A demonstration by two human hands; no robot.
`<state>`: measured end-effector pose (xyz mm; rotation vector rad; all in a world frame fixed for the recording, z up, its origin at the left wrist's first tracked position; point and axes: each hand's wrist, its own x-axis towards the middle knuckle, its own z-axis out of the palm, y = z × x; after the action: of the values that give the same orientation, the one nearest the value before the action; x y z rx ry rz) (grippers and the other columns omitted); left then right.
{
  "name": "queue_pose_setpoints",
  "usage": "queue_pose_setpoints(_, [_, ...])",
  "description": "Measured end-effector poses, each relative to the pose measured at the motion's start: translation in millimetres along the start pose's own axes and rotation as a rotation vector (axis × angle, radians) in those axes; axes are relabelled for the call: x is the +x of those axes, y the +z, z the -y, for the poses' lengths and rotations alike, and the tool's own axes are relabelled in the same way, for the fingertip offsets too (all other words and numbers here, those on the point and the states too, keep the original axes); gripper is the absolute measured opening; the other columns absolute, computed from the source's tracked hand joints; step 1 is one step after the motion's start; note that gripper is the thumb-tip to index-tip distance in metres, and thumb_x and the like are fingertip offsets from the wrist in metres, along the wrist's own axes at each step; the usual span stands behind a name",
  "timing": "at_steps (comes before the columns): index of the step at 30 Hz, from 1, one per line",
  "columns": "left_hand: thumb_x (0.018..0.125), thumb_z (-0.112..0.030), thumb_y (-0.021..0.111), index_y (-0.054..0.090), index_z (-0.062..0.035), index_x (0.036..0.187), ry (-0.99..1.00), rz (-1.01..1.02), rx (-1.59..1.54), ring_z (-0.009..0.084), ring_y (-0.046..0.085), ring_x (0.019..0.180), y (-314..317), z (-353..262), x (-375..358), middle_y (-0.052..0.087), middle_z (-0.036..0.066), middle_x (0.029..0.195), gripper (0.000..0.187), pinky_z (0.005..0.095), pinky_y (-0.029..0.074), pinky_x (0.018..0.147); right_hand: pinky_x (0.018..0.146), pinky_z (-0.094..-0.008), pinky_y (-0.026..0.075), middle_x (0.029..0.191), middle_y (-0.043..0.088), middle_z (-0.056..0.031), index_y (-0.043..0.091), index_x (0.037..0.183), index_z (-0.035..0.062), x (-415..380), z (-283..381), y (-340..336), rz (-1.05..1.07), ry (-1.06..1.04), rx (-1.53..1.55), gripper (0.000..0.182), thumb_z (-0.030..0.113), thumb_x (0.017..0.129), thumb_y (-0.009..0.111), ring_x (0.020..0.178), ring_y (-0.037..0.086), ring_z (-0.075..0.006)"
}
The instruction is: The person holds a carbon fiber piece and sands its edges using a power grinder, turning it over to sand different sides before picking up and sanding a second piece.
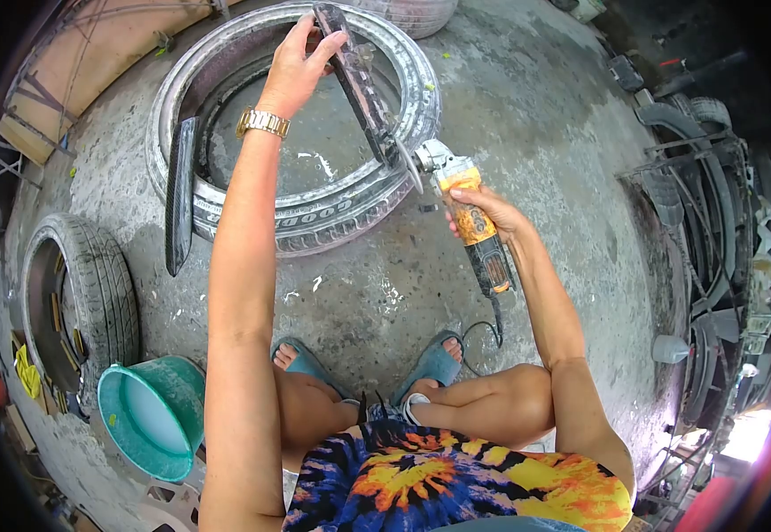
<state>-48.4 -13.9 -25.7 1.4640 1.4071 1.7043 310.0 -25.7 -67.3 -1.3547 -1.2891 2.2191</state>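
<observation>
Concrete floor (359, 297), two hands (295, 75), one grinder (471, 222), two strips (361, 89)

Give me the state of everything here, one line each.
Left hand, holding the dark strip near its upper end
Right hand, gripping the grinder
Grinder, disc at the strip's lower end; spin unclear
Dark strip, slanted
Big tire, lying flat
Second strip, propped on big tire
Smaller tire, pieces inside
Bucket, open, pale liquid inside

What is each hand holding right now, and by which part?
The left hand holds the long dark strip near its far end; the right hand grips the angle grinder around its yellow body, behind the metal head.
</observation>
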Motion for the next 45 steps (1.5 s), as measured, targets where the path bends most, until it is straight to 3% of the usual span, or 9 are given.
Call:
queue_pose_setpoints(25, [0.093, -0.032, 0.066, 0.054, -0.0039, 0.116, -0.135, -0.138, -0.078, 0.0138, 0.063, 0.090, -30.7, 24.4, -16.8, 0.062, 0.008, 0.102, 0.038, 0.0322, 0.060, 0.069, 0.058, -0.0329, 0.061, 0.082, 0.067, -0.0103, 0.056, 0.112, 0.0008, 17.7, -25.5, -4.6, 0.061, 0.035, 0.115, 0.046, 0.033, 0.085, 0.076, 0.066, 0.069, -0.0183])
queue_pose_setpoints(27, [0.095, -0.033, 0.064, 0.055, -0.0057, 0.114, -0.167, -0.146, -0.062, 0.0181, 0.061, 0.102, -34.3, 27.9, -18.8, 0.060, 0.008, 0.105, 0.034, 0.0379, 0.059, 0.078, 0.058, -0.0330, 0.061, 0.082, 0.067, -0.0105, 0.056, 0.111, 0.0003, 18.4, -25.5, -3.4, 0.070, 0.037, 0.141, 0.046, 0.033, 0.086, 0.076, 0.066, 0.069, -0.0185])
queue_pose_setpoints(30, [0.093, -0.032, 0.067, 0.054, -0.0033, 0.116, -0.166, -0.171, -0.069, 0.0181, 0.064, 0.093, -39.2, 35.8, -19.8, 0.061, 0.012, 0.105, 0.039, 0.0353, 0.061, 0.070, 0.058, -0.0332, 0.061, 0.082, 0.066, -0.0106, 0.057, 0.110, 0.0000, 19.3, -25.6, -3.1, 0.067, 0.039, 0.135, 0.045, 0.033, 0.086, 0.075, 0.066, 0.068, -0.0185])
queue_pose_setpoints(37, [0.093, -0.032, 0.067, 0.054, -0.0031, 0.116, -0.166, -0.207, -0.084, 0.0199, 0.065, 0.095, -43.1, 47.8, -20.9, 0.061, 0.012, 0.103, 0.039, 0.0361, 0.061, 0.071, 0.058, -0.0334, 0.061, 0.082, 0.066, -0.0106, 0.057, 0.110, 0.0005, 15.9, -27.6, -0.9, 0.067, 0.054, 0.155, 0.044, 0.032, 0.086, 0.075, 0.066, 0.069, -0.0186])
queue_pose_setpoints(39, [0.093, -0.032, 0.067, 0.054, -0.0027, 0.116, -0.172, -0.222, -0.083, 0.0205, 0.066, 0.095, -44.7, 49.3, -22.6, 0.062, 0.012, 0.102, 0.039, 0.0364, 0.061, 0.072, 0.059, -0.0331, 0.061, 0.083, 0.067, -0.0102, 0.058, 0.110, 0.0028, 15.6, -28.6, 0.2, 0.075, 0.056, 0.167, 0.036, 0.030, 0.091, 0.069, 0.067, 0.069, -0.0180])
queue_pose_setpoints(45, [0.093, -0.031, 0.067, 0.054, -0.0012, 0.116, -0.190, -0.251, -0.075, 0.0209, 0.067, 0.092, -46.9, 48.9, -28.4, 0.063, 0.013, 0.099, 0.040, 0.0359, 0.061, 0.072, 0.060, -0.0339, 0.062, 0.085, 0.067, -0.0110, 0.057, 0.111, 0.0024, 15.8, -32.9, 5.0, 0.050, 0.078, 0.239, 0.039, 0.032, 0.089, 0.071, 0.067, 0.069, -0.0188])
